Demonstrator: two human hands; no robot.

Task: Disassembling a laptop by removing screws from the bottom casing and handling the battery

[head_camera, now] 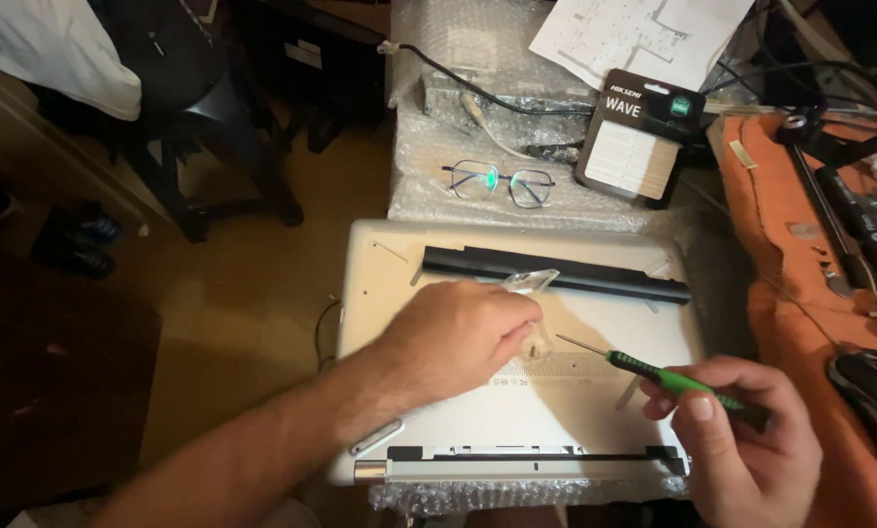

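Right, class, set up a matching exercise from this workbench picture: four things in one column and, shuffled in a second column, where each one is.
Things:
1. screwdriver
2. glasses
3. long black bar
4. computer mouse

Places:
A. on the bubble wrap beyond the laptop
B. on the orange cloth at the right edge
C. in the right hand
D. across the laptop's upturned underside

Pairs: 1-C, 2-A, 3-D, 4-B

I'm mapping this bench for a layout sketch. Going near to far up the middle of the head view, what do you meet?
Laptop's near edge → left hand → black battery bar → glasses → bubble-wrapped box with cable.
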